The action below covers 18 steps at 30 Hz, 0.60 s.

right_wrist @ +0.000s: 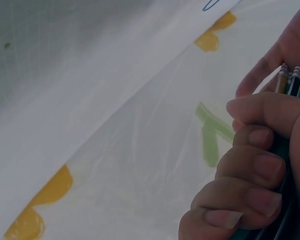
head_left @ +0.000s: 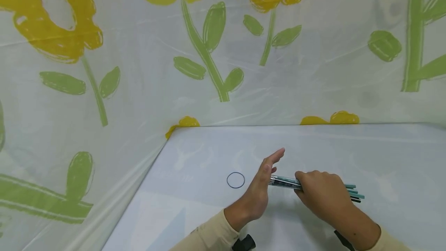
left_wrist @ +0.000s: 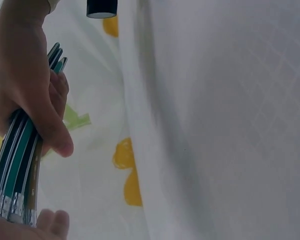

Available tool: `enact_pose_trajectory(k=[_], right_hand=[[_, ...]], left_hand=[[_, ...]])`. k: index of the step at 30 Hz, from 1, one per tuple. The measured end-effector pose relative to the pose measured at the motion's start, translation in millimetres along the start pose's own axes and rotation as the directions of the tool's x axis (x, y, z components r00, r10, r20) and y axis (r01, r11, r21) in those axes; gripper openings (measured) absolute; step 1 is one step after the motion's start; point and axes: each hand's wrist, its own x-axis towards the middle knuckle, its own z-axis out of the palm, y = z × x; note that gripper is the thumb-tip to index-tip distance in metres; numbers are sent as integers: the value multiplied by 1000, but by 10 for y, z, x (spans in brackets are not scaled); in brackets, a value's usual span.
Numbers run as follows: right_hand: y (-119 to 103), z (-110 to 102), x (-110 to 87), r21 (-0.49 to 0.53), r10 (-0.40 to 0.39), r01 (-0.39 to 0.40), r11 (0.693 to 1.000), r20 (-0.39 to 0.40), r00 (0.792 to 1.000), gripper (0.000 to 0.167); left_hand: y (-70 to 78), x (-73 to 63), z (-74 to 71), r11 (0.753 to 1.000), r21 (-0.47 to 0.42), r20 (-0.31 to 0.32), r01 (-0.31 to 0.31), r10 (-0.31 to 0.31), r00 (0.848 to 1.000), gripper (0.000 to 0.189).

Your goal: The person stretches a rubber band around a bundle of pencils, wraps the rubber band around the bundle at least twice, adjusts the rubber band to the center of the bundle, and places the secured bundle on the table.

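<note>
1. The right hand (head_left: pixel 325 195) grasps a bundle of pencils (head_left: pixel 285 182), fingers curled round it; the far ends stick out past the fist.
2. The left hand (head_left: pixel 258 189) grasps nothing: its fingers are extended and its palm faces the pencils' eraser ends, though whether they touch is hard to tell.
3. The pencils lie roughly level above the white counter (head_left: pixel 400 158), in front of its far edge; most are teal or dark, one brownish.
4. A drawn circle (head_left: pixel 235 180) marks the counter left of the left hand, towards the far left corner.
</note>
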Motion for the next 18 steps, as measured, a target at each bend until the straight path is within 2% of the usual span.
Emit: enact_pose_trajectory(k=[3, 7, 13, 18], right_hand=[[26, 2, -6, 14, -10, 10, 1000, -23, 1000, 17], [94, -14, -14, 8, 1, -1, 1000, -33, 999, 19], [122, -3, 3, -8, 18, -18, 1000, -4, 1000, 14], [120, 6, 13, -7, 20, -21, 1000, -7, 1000, 12]], left_hand=[[16, 6, -68, 1000, 19, 16, 12, -13, 1000, 64], [12, 63, -197, 998, 46, -17, 52, -51, 999, 63], [-70, 97, -454, 984, 146, -51, 104, -98, 994, 57], [-109, 103, -568, 971, 186, -126, 154, -131, 983, 48]])
